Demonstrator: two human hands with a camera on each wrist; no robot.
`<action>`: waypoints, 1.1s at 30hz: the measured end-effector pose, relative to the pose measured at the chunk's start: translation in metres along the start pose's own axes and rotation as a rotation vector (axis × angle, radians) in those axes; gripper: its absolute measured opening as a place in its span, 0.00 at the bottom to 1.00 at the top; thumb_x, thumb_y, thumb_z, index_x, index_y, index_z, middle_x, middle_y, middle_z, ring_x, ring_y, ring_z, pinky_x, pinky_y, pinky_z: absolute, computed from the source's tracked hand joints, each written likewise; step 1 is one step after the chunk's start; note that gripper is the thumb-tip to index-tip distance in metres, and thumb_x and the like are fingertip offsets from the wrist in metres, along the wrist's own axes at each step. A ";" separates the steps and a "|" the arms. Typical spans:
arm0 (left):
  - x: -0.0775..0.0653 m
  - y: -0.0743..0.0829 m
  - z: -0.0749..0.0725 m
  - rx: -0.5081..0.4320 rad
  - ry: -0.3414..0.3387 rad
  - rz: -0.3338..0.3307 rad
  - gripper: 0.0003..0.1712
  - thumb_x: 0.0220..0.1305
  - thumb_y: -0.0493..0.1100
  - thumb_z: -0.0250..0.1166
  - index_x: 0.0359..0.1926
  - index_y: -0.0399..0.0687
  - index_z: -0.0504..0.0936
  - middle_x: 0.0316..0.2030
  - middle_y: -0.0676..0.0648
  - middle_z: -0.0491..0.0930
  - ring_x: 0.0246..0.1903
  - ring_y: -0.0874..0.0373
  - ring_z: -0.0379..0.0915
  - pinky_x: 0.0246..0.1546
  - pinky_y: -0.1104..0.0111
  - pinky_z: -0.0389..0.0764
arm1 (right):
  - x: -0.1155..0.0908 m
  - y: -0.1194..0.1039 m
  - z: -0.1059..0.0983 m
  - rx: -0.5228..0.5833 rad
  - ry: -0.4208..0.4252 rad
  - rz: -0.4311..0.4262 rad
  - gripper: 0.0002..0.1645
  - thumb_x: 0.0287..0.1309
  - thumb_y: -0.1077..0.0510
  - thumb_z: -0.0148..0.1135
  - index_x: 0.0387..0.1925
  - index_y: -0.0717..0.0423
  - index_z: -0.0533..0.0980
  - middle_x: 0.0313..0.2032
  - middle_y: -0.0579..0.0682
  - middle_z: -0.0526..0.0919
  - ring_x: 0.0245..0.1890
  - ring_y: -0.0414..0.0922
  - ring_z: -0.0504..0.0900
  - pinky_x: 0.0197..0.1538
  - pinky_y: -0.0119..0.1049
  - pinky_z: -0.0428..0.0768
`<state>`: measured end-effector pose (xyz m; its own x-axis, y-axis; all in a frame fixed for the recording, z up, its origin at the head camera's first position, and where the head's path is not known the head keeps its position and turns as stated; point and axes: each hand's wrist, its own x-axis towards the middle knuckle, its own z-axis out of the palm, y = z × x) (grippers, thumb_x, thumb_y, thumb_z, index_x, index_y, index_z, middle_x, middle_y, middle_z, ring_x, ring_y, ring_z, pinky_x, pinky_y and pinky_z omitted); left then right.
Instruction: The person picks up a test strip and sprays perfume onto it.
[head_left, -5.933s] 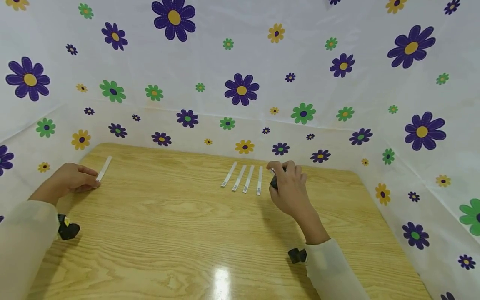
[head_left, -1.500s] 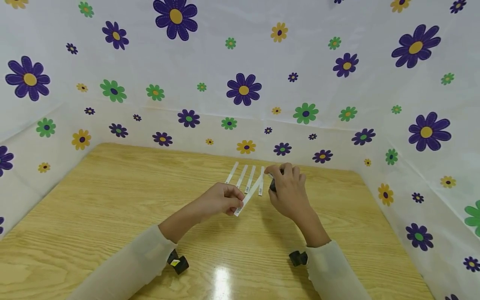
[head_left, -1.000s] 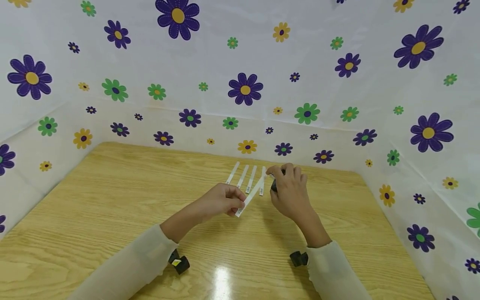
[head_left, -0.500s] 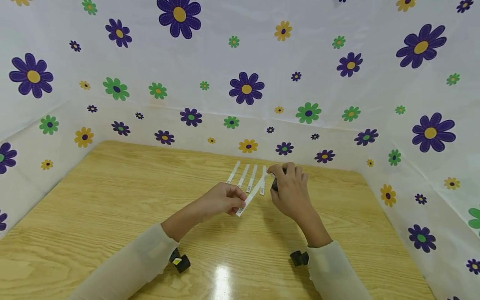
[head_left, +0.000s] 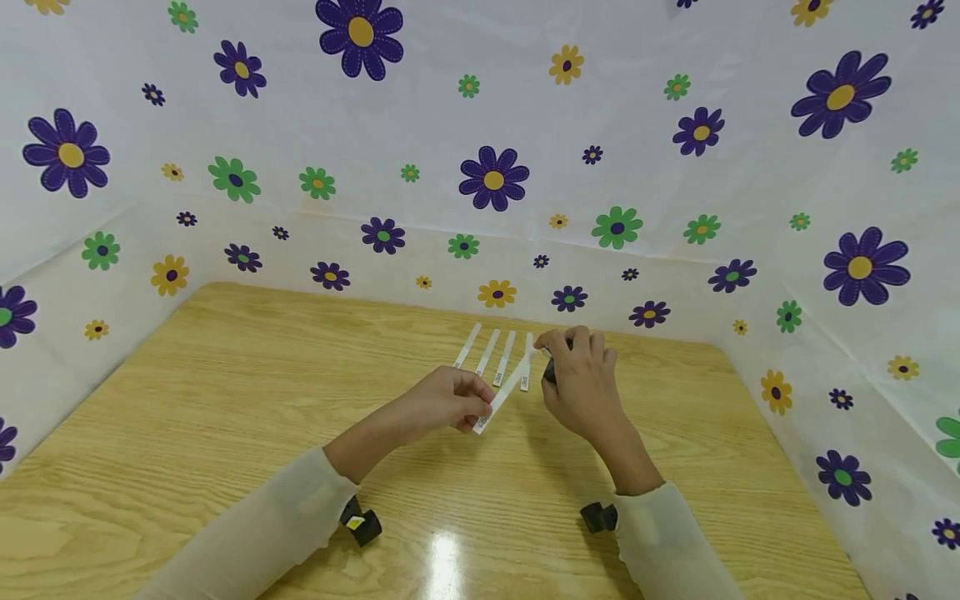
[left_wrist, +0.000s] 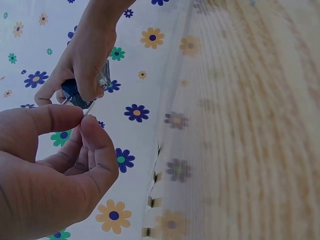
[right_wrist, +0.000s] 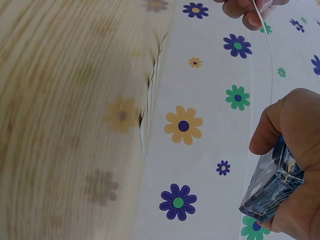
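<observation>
My left hand (head_left: pixel 442 404) pinches a white paper test strip (head_left: pixel 506 393) near its printed end, between thumb and fingers. The strip slants up and away, its far end right by my right hand (head_left: pixel 585 383). That hand grips a small faceted glass perfume bottle (right_wrist: pixel 270 187), dark and clear, mostly covered by the fingers in the head view. From the left wrist, the bottle (left_wrist: pixel 75 94) shows just beyond my left fingertips. In the right wrist view the strip (right_wrist: pixel 270 60) appears edge-on as a thin, slightly bent line running between the hands.
Several more white strips (head_left: pixel 467 346) lie in a row on the wooden table (head_left: pixel 300 367), beyond my left hand, with printed near ends. White flower-patterned sheeting (head_left: pixel 420 125) walls the back and sides. A black wrist camera (head_left: pixel 362 525) hangs at each cuff.
Since the oldest frame, my left hand has carried its strip from the far left to beside the right hand. Over the last second and a half both hands stay nearly still.
</observation>
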<state>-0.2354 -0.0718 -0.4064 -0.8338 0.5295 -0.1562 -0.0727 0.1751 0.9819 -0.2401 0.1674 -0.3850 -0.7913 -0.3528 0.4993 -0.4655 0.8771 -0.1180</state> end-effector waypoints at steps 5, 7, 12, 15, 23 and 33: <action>0.000 -0.001 0.000 -0.002 -0.003 -0.005 0.06 0.71 0.36 0.65 0.44 0.36 0.82 0.34 0.45 0.79 0.30 0.56 0.75 0.35 0.66 0.82 | 0.000 0.000 0.001 0.004 -0.006 0.004 0.24 0.55 0.67 0.65 0.52 0.49 0.73 0.51 0.66 0.73 0.42 0.61 0.67 0.39 0.53 0.65; 0.000 -0.001 0.000 -0.004 -0.003 -0.009 0.06 0.71 0.36 0.65 0.44 0.36 0.82 0.33 0.45 0.79 0.30 0.56 0.75 0.35 0.67 0.82 | 0.000 0.000 0.001 0.005 -0.009 0.006 0.24 0.55 0.67 0.65 0.52 0.49 0.73 0.51 0.66 0.72 0.42 0.62 0.67 0.39 0.53 0.65; 0.000 0.000 0.001 0.002 0.000 -0.011 0.06 0.71 0.36 0.64 0.44 0.37 0.82 0.33 0.46 0.79 0.30 0.57 0.75 0.34 0.67 0.82 | 0.000 0.000 0.000 0.011 -0.007 0.010 0.24 0.55 0.67 0.66 0.53 0.50 0.73 0.51 0.66 0.72 0.43 0.62 0.68 0.39 0.54 0.65; -0.001 -0.001 0.001 0.001 0.002 -0.009 0.05 0.71 0.36 0.64 0.44 0.37 0.82 0.33 0.45 0.79 0.29 0.56 0.75 0.34 0.67 0.81 | 0.000 0.001 0.000 0.017 -0.008 0.011 0.25 0.55 0.67 0.66 0.53 0.49 0.73 0.52 0.66 0.72 0.43 0.62 0.68 0.40 0.54 0.65; -0.002 -0.001 -0.002 0.001 0.015 -0.012 0.05 0.71 0.35 0.63 0.44 0.37 0.82 0.33 0.44 0.79 0.30 0.55 0.75 0.35 0.65 0.82 | 0.001 0.002 0.001 0.040 -0.021 0.009 0.28 0.54 0.66 0.69 0.56 0.48 0.72 0.53 0.66 0.71 0.44 0.62 0.68 0.41 0.55 0.65; -0.001 0.000 -0.005 -0.021 0.021 -0.028 0.06 0.72 0.35 0.63 0.46 0.37 0.82 0.35 0.44 0.79 0.31 0.55 0.74 0.36 0.65 0.82 | 0.001 0.004 -0.004 0.102 -0.056 0.033 0.32 0.55 0.65 0.70 0.59 0.48 0.69 0.56 0.67 0.70 0.49 0.64 0.68 0.44 0.57 0.68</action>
<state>-0.2373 -0.0763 -0.4056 -0.8427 0.5068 -0.1817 -0.1074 0.1724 0.9792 -0.2412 0.1724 -0.3812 -0.8267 -0.3442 0.4450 -0.4740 0.8522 -0.2215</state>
